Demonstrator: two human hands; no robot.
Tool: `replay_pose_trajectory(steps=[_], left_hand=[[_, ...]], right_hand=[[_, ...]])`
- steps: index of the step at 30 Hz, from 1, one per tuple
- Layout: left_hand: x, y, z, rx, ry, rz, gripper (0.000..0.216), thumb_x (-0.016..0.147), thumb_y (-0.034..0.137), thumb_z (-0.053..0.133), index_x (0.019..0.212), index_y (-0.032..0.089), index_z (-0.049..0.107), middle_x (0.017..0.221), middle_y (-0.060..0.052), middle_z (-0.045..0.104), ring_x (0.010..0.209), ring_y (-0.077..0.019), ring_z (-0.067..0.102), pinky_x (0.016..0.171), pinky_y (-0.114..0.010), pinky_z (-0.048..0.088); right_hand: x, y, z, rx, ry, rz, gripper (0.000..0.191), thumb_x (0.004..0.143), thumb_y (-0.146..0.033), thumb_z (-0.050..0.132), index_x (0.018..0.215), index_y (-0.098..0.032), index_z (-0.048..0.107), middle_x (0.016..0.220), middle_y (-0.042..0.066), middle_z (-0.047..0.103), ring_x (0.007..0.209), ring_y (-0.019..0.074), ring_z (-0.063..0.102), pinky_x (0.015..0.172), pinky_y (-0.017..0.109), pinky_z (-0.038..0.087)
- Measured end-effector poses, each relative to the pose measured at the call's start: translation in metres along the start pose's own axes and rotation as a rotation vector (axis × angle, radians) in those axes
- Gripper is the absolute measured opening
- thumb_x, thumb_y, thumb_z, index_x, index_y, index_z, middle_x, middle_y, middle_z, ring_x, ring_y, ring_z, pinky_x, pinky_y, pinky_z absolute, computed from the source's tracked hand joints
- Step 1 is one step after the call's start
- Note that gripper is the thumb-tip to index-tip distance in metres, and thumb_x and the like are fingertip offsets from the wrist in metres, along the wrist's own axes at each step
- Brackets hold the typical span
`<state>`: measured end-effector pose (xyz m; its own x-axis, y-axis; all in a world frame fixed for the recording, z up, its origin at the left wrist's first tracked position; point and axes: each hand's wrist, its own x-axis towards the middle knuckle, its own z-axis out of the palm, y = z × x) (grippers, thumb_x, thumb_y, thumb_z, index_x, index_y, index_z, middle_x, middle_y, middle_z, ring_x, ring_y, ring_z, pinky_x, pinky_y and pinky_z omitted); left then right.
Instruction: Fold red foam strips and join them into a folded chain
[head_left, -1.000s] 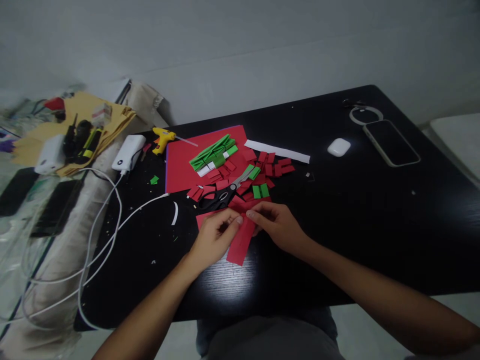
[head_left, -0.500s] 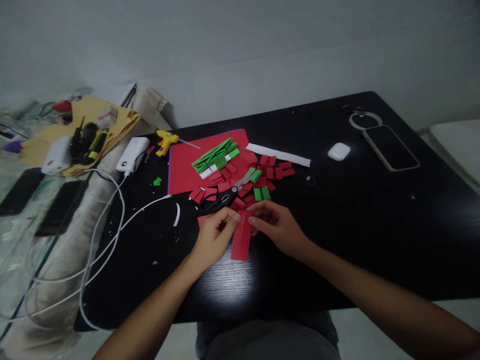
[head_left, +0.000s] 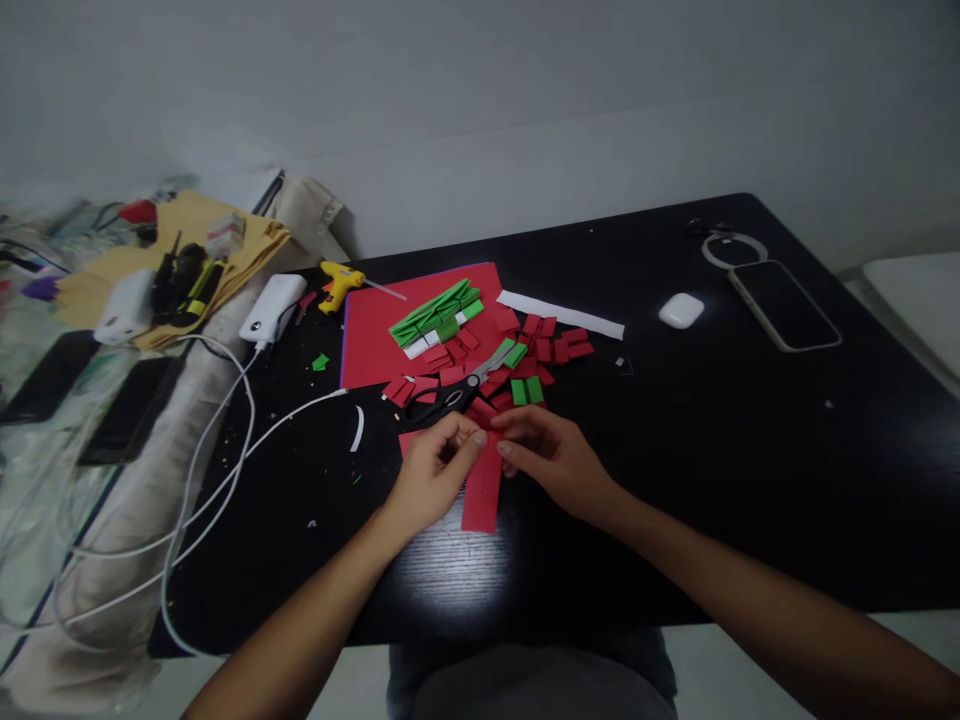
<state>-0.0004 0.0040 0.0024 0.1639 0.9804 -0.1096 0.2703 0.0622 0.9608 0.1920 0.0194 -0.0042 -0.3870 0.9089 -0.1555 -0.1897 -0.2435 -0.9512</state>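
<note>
A red paper strip (head_left: 482, 490) hangs down toward me between my hands, over the near part of the black table. My left hand (head_left: 435, 465) pinches its upper left side between thumb and fingers. At the upper right edge, my right hand (head_left: 551, 455) has thumb and fingertips closed on the same strip; the other fingers are curled. Just beyond lie black-handled scissors (head_left: 439, 400), their blades over a heap of small folded red paper pieces (head_left: 551, 350). A folded green piece (head_left: 526, 391) rests near my right fingertips. Part of another red paper shows behind my left hand.
Behind the heap, folded green strips (head_left: 435, 312) lie on a red sheet (head_left: 364, 350). A yellow glue gun (head_left: 341, 287), white power bank (head_left: 271, 308) and white cable (head_left: 247, 400) are left. A white strip (head_left: 562, 314), earbud case (head_left: 681, 310) and phone (head_left: 784, 306) lie right.
The whole view has shifted slightly, with things appearing a little lower. Both hands keep nearly the same pose at the top of the red paper strip.
</note>
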Motion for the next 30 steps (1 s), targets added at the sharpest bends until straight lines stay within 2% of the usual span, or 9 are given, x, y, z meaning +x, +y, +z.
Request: replay_pose_trajectory(steps=[7,17,24,30], left_hand=[[0.000,0.002,0.001,-0.048,0.038,-0.039,0.033,0.097,0.046,0.061,0.081,0.017,0.060,0.067,0.003,0.054,0.062,-0.0123,0.046,0.060,-0.024,0.038],[0.003,-0.002,0.006,-0.126,0.036,-0.081,0.035,0.095,0.049,0.062,0.080,0.017,0.058,0.065,0.004,0.051,0.061,-0.0121,0.045,0.058,-0.024,0.036],[0.001,0.001,0.010,-0.122,0.044,-0.042,0.036,0.096,0.048,0.062,0.077,0.018,0.056,0.063,0.005,0.048,0.059,-0.0110,0.043,0.055,-0.023,0.034],[0.001,0.002,0.011,-0.114,0.062,-0.059,0.038,0.095,0.052,0.062,0.077,0.019,0.057,0.063,0.004,0.052,0.058,-0.0117,0.045,0.054,-0.024,0.035]], right_hand=[[-0.002,0.001,0.000,0.032,-0.060,0.016,0.032,0.080,-0.016,0.072,0.111,-0.022,0.069,0.094,0.002,0.072,0.080,0.0150,0.070,0.070,0.028,0.059],[-0.001,0.005,-0.003,0.033,-0.043,0.029,0.030,0.080,-0.017,0.075,0.108,-0.022,0.069,0.094,0.002,0.074,0.078,0.0156,0.071,0.068,0.028,0.059],[-0.002,0.006,-0.002,-0.051,-0.044,-0.016,0.036,0.076,-0.018,0.082,0.109,-0.023,0.069,0.101,0.004,0.075,0.087,0.0167,0.072,0.080,0.031,0.059],[-0.003,0.001,-0.003,0.041,-0.075,0.039,0.032,0.082,-0.023,0.076,0.113,-0.023,0.068,0.099,0.004,0.073,0.083,0.0173,0.070,0.069,0.030,0.059]])
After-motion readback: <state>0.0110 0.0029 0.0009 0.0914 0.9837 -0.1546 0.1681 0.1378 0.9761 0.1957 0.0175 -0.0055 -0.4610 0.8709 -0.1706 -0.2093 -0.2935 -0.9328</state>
